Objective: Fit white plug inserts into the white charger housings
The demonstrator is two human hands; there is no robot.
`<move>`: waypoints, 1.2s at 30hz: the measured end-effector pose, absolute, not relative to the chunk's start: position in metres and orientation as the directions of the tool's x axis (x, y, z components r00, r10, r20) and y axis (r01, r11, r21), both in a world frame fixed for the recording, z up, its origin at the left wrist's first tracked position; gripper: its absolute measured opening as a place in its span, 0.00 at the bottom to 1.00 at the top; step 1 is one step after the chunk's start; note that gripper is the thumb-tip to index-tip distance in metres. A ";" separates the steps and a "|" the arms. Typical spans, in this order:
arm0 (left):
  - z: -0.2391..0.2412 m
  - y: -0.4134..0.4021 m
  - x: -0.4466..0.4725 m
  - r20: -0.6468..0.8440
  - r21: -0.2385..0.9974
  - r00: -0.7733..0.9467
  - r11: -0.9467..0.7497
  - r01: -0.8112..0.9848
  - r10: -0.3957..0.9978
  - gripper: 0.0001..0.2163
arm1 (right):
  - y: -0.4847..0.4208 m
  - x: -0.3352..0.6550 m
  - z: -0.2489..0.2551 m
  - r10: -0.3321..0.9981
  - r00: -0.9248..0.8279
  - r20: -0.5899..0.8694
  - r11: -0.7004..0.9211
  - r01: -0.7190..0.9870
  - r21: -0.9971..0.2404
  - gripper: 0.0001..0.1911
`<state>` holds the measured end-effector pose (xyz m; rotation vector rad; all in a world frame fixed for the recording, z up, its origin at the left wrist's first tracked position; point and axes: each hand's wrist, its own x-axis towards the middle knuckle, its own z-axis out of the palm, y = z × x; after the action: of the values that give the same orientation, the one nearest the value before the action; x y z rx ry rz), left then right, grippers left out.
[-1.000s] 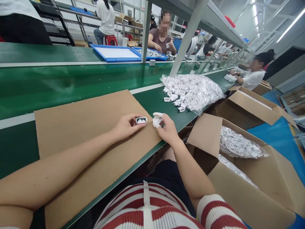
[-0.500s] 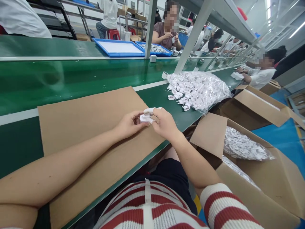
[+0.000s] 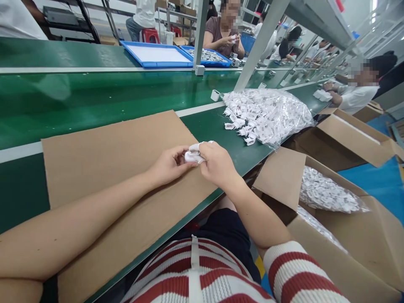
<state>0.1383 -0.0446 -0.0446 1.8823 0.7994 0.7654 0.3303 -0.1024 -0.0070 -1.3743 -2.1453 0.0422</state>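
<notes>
My left hand (image 3: 168,165) and my right hand (image 3: 216,162) meet over the right edge of a brown cardboard sheet (image 3: 104,168). Between their fingertips both pinch one small white plastic part (image 3: 192,156). White finger cots cover the thumb and a finger of the right hand. Both forearms rest low over the cardboard and the green bench edge. To the upper right, a clear bag of several white plug parts (image 3: 268,115) lies on the bench, with loose ones spilled at its near side.
A green conveyor belt (image 3: 94,97) runs behind the cardboard. Open cartons (image 3: 344,235) with bagged white parts stand at my right. A white housing (image 3: 215,95) sits on the belt. Blue trays (image 3: 158,54) and seated people are across the line.
A second ago my hands were apart, the left holding a small white housing and the right a white piece. They came together half a second ago and have stayed joined.
</notes>
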 end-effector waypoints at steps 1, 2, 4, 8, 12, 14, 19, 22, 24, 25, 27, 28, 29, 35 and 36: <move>-0.044 -0.045 0.138 0.177 0.905 0.592 -0.366 0.216 0.787 0.23 | -0.101 0.331 -0.006 0.843 -0.307 0.441 0.470 0.820 -0.327 0.22; -0.044 -0.045 0.139 0.178 0.902 0.591 -0.371 0.222 0.787 0.23 | -0.100 0.331 -0.006 0.846 -0.316 0.429 0.472 0.818 -0.329 0.22; -0.043 -0.046 0.139 0.193 0.883 0.595 -0.403 0.241 0.780 0.20 | -0.099 0.331 -0.006 0.853 -0.323 0.410 0.469 0.819 -0.331 0.20; -0.041 -0.046 0.136 0.248 0.755 0.619 -0.549 0.359 0.745 0.16 | -0.102 0.325 -0.006 0.871 -0.285 0.401 0.423 0.850 -0.315 0.17; -0.034 -0.045 0.133 0.285 0.490 0.631 -0.676 0.551 0.721 0.19 | -0.104 0.318 -0.008 0.893 -0.202 0.402 0.359 0.858 -0.367 0.18; -0.029 -0.046 0.134 0.273 0.415 0.635 -0.684 0.600 0.723 0.20 | -0.103 0.318 -0.012 0.900 -0.161 0.405 0.347 0.826 -0.443 0.19; -0.019 -0.038 0.130 0.178 0.527 0.647 -0.627 0.573 0.741 0.22 | -0.092 0.352 -0.035 0.865 -0.028 0.501 0.436 0.535 -0.724 0.23; -0.015 -0.008 0.118 0.131 0.613 0.509 -0.473 0.633 0.851 0.22 | -0.084 0.397 -0.051 0.795 0.230 0.562 0.278 0.685 -0.673 0.20; -0.010 0.023 0.104 0.116 0.594 0.341 -0.341 0.729 0.933 0.24 | -0.078 0.425 -0.061 0.754 0.394 0.525 0.027 0.781 -0.624 0.20; -0.006 0.040 0.097 0.116 0.560 0.266 -0.284 0.779 0.957 0.25 | -0.076 0.437 -0.065 0.741 0.456 0.493 -0.090 0.794 -0.601 0.20; 0.004 0.073 0.083 0.123 0.460 0.147 -0.188 0.868 0.981 0.27 | -0.070 0.452 -0.073 0.729 0.534 0.428 -0.240 0.785 -0.571 0.19; 0.009 0.088 0.076 0.135 0.417 0.109 -0.156 0.895 0.985 0.27 | -0.067 0.456 -0.075 0.733 0.545 0.407 -0.265 0.780 -0.567 0.17; 0.014 0.102 0.069 0.146 0.384 0.075 -0.127 0.915 0.986 0.28 | -0.065 0.457 -0.077 0.743 0.542 0.394 -0.265 0.778 -0.570 0.16; 0.025 0.166 0.036 0.048 0.163 -0.090 0.081 0.983 0.995 0.36 | -0.063 0.452 -0.077 0.811 0.377 0.448 -0.060 0.815 -0.577 0.23; 0.025 0.171 0.035 0.024 0.146 -0.066 0.062 0.987 0.998 0.38 | -0.063 0.452 -0.078 0.808 0.364 0.464 -0.019 0.802 -0.597 0.24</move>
<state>0.0353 0.1709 0.0252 2.0886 2.2277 0.1887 0.4519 -0.0634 -0.0779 -1.7926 -1.4168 0.0087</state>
